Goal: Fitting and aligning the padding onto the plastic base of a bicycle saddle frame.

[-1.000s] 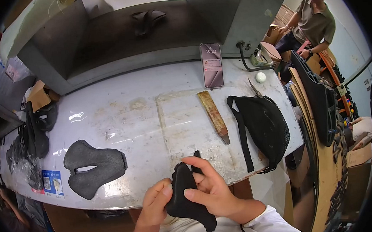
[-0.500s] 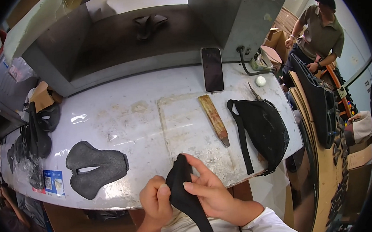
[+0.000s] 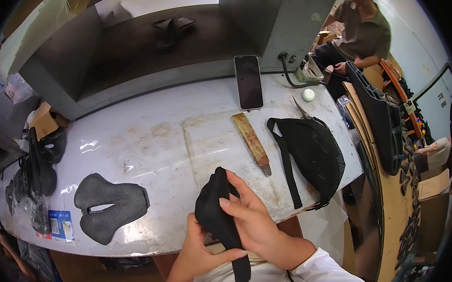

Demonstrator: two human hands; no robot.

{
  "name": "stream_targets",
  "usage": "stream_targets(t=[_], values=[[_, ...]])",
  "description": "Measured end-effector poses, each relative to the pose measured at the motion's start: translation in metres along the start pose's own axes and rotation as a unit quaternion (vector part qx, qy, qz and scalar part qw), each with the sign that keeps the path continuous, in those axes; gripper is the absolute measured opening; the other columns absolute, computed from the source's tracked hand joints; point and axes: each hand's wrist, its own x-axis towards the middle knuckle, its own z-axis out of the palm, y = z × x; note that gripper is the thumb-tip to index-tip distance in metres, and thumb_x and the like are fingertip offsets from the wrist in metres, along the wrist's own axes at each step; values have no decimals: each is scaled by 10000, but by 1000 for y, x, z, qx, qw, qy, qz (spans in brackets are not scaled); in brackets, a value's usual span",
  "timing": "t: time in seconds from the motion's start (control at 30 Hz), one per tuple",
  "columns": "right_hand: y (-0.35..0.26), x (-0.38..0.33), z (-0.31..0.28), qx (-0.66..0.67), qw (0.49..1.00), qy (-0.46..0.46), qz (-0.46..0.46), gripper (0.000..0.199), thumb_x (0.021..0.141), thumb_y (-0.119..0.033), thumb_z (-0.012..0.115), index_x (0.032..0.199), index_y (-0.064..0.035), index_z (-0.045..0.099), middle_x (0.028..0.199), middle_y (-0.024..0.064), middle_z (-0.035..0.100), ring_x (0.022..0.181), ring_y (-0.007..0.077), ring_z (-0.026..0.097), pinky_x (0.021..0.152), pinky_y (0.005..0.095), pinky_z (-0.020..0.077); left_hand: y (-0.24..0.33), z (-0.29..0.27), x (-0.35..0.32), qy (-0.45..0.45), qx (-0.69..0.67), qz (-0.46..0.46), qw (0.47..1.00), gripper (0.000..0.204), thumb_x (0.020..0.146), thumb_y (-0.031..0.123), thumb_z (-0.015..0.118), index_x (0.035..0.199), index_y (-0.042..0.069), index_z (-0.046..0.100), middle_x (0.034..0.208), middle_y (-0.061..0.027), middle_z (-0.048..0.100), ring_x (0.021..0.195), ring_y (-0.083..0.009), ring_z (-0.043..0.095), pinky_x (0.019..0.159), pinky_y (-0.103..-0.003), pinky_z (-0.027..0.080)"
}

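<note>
Black flexible piece (image 3: 217, 204) is held up at the near edge of the desk (image 3: 146, 125), between both hands. Fingers of the left hand (image 3: 197, 253) grip its lower part, the thumb lying across it; fingers of the right hand (image 3: 255, 220) pinch its upper part, the thumb on its face. As I judge, the handling is under way: the piece is bent in the hands and not yet laid down, but how much is left, I cannot tell. By count, there is one piece in the hands, one grey split pad (image 3: 122, 196) flat on the desk, one dark piece (image 3: 168, 34) inside the metal box (image 3: 294, 31), one phone (image 3: 249, 84), one blade tool (image 3: 249, 142), one black pouch (image 3: 311, 156) and one white round object (image 3: 308, 95). Dark pieces heaped at left (image 3: 43, 172) are several, not exactly countable.
</note>
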Motion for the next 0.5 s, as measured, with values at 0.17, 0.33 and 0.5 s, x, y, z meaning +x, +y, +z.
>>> stream_targets(t=[0.17,0.33,0.5], values=[[13,-9,-2,11,999,26,23,629,962,-30,554,1499,-132,243,1208,104,579,1081,169,584,907,336,505,-8,-15,-1,57,41,-32,997,276,829,136,762,947,38,532,817,-2,605,751,-70,563,627,-256,462],[10,-8,-1,23,999,15,35,537,984,-35,497,1472,-127,293,1217,98,562,1119,189,570,960,362,487,0,-15,-5,103,151,9,983,260,991,225,516,801,49,530,599,16,496,543,-45,447,475,-240,338],[-13,-6,-20,175,951,-255,34,733,934,-727,244,1243,-96,455,633,-4,359,578,140,377,580,294,318,-26,-19,-15,157,-156,27,975,287,1035,280,438,943,28,540,716,-17,602,541,-69,510,456,-209,383]])
